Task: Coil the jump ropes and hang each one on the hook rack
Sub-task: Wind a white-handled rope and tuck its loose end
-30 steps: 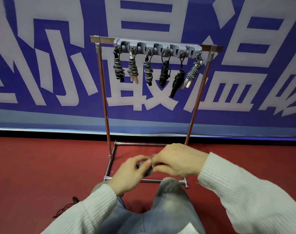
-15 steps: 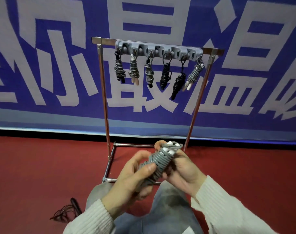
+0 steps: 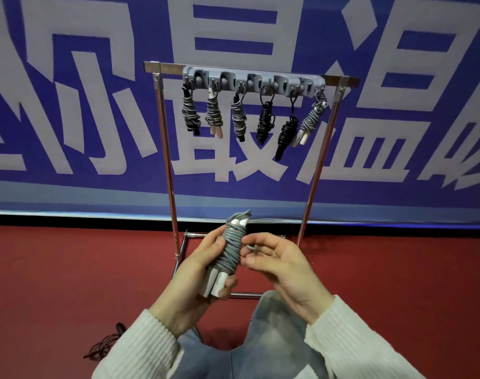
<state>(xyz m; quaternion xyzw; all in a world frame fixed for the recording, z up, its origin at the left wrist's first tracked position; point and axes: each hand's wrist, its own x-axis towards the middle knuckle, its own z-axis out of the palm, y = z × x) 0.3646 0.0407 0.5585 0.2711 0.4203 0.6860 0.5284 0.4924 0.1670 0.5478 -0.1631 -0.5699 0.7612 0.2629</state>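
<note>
A grey jump rope, wound tightly round its white handles, stands nearly upright in front of me. My left hand grips its lower half, thumb across the coils. My right hand is beside it on the right, and its fingertips pinch a small grey loop of the rope's end. Behind stands a metal frame with a grey hook rack on its top bar. Several coiled ropes hang from the hooks, among them a grey one at the left and a black one near the middle.
A loose dark rope lies on the red floor at my lower left. The frame's base bars sit on the floor just past my knees in blue jeans. A blue banner with large white characters covers the wall behind.
The hands rose from low near my knees and parted. The grey coil turned from slanted to nearly upright, and my right hand came off the bundle to the loop at its side.
</note>
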